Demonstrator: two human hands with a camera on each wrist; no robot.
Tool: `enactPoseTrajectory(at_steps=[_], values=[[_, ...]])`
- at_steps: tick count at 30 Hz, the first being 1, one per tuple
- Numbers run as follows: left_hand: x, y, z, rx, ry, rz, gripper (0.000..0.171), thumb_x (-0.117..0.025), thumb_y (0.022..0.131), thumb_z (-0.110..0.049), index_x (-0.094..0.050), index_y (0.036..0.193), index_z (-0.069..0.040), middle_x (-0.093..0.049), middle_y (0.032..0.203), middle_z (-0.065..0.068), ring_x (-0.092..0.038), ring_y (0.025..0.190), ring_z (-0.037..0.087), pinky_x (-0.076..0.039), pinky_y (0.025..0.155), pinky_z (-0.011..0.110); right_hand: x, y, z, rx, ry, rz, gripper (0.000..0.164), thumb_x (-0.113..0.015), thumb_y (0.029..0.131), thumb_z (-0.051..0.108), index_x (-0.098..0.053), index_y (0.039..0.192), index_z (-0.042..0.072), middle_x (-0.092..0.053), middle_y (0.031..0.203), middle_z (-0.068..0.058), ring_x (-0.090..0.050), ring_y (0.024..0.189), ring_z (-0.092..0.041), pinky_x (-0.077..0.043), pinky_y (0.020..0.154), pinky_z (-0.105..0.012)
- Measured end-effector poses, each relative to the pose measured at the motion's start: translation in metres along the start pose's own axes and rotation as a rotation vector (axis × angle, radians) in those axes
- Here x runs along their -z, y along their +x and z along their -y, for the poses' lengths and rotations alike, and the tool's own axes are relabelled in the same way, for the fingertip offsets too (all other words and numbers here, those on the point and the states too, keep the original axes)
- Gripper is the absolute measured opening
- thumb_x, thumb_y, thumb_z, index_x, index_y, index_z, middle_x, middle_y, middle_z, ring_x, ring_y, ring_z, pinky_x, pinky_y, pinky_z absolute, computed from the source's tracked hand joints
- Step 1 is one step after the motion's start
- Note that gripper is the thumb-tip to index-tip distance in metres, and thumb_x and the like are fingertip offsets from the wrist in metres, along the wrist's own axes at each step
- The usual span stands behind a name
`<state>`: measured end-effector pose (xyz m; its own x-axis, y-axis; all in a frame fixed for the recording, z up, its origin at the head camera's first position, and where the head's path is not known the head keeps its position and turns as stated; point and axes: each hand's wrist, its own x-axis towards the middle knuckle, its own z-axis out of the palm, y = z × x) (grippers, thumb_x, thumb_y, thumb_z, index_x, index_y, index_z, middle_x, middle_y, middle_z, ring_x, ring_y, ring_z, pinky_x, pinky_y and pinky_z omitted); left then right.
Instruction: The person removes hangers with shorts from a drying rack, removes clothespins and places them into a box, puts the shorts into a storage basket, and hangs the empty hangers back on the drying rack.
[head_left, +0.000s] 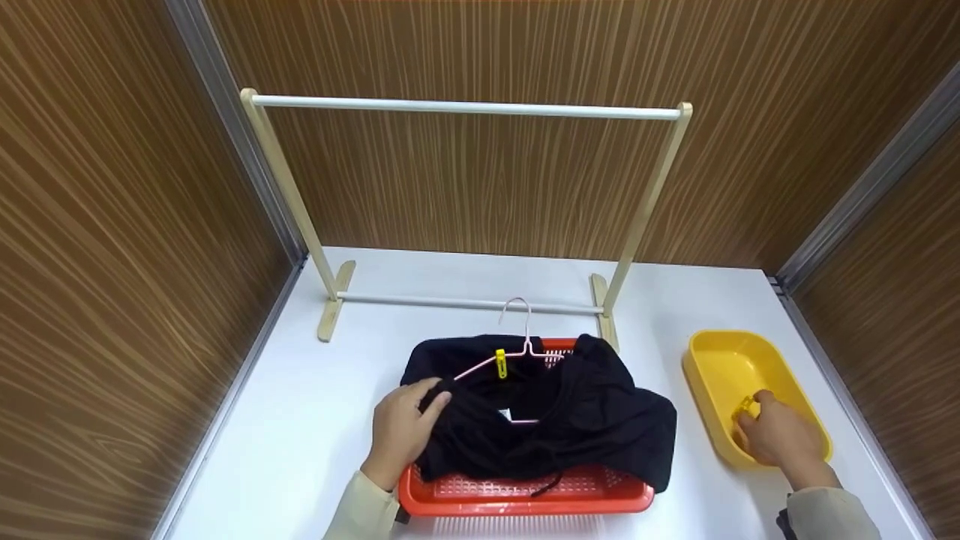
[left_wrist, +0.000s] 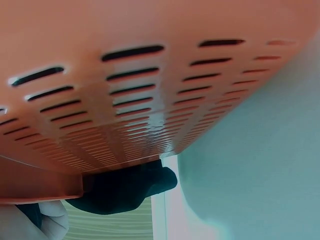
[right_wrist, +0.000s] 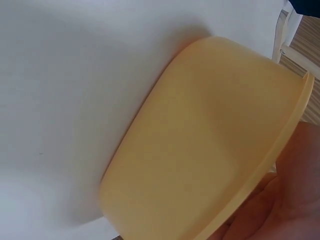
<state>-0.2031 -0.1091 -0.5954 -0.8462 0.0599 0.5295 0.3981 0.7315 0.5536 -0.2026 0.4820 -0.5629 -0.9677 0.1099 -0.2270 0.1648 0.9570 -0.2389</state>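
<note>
A black garment [head_left: 615, 427] with a drawstring lies spread over a red basket [head_left: 525, 508], with a pink hanger [head_left: 528, 330] inside its neck. One yellow clothespin [head_left: 501, 363] sits on the hanger's left arm, at the cloth. My left hand [head_left: 403, 424] pinches the garment's left shoulder between thumb and fingers; black cloth also shows in its grasp in the left wrist view. On the right, my right hand [head_left: 784, 435] reaches into a yellow tub [head_left: 724, 356], its curled fingers and thumb around a yellow clothespin [head_left: 744, 407]. The tub's wall hides most of these fingers in the right wrist view.
Behind the basket stands a rack with a white top rail [head_left: 465, 107], wooden side posts and a lower bar [head_left: 450, 301]. The hanger's hook overlaps that lower bar in the head view. Wood-grain panels [head_left: 112, 225] enclose the white table [head_left: 300, 420] on the left, back and right.
</note>
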Motion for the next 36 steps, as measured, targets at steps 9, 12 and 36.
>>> enactPoseTrajectory(at_steps=[9,12,36], values=[[0.0,-0.004,0.0,0.019,-0.007,0.023,0.029,-0.074,0.096,-0.036,-0.078,0.115,-0.014,-0.078,0.108,0.002,-0.073,0.096,0.021,-0.057,0.084,0.043,-0.006,-0.007,0.006,0.0,0.089,-0.09,0.072,-0.057,0.104,0.034,-0.03,0.145,-0.019,-0.061,0.113,-0.038,-0.063,0.083,-0.037,-0.055,0.074,-0.055],[0.001,-0.003,0.001,0.019,0.001,0.032,0.028,-0.075,0.096,-0.035,-0.078,0.114,-0.014,-0.078,0.107,0.002,-0.073,0.095,0.021,-0.058,0.082,0.043,-0.005,-0.01,0.017,0.002,0.131,-0.204,0.071,-0.058,0.103,0.029,-0.029,0.147,-0.018,-0.061,0.109,-0.034,-0.062,0.083,-0.037,-0.054,0.07,-0.05],[-0.008,0.006,-0.005,0.007,-0.011,0.017,0.03,-0.074,0.096,-0.037,-0.078,0.116,-0.015,-0.078,0.11,0.0,-0.073,0.097,0.021,-0.057,0.085,0.041,-0.064,-0.013,0.202,0.476,0.229,-0.669,0.035,-0.075,0.088,0.019,-0.065,0.112,-0.004,-0.064,0.101,-0.021,-0.059,0.093,-0.045,-0.042,0.087,-0.059]])
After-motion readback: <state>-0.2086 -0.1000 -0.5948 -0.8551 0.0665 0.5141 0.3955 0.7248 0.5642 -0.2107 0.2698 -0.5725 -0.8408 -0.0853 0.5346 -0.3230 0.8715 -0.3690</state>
